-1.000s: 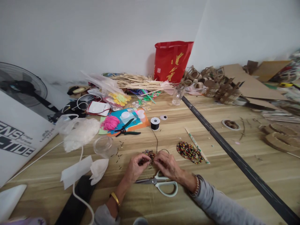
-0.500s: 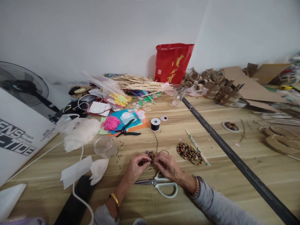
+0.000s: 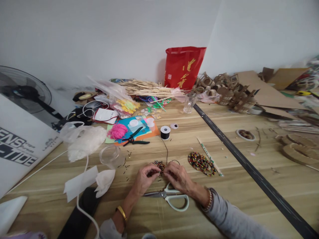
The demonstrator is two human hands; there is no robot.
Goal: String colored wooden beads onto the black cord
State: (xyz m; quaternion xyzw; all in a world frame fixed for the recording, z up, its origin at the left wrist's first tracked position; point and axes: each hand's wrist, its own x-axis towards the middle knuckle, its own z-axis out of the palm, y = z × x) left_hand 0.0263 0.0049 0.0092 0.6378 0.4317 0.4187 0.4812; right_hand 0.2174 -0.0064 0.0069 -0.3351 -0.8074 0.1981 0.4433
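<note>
My left hand is closed in a pinch beside a small pile of multicoloured beads; what sits between its fingertips is too small to make out. Close by, almost touching it, my right hand pinches the black cord. That cord runs down from a white-rimmed spool, and a small loop of it shows behind my right fingers. White-handled scissors lie just below both hands, blades pointing left. To the right rests a coiled string of coloured beads beside a thin patterned packet.
Black-handled pliers and pink yarn lie on coloured paper. A clear jar stands left of scattered dark bits. Farther back are a drinking glass, a red bag and thin wooden strips. A black strip crosses the table.
Both hands stay in nearly the same place, pinched close together over the beads. Only a slight shift of the fingers and of the view shows.
</note>
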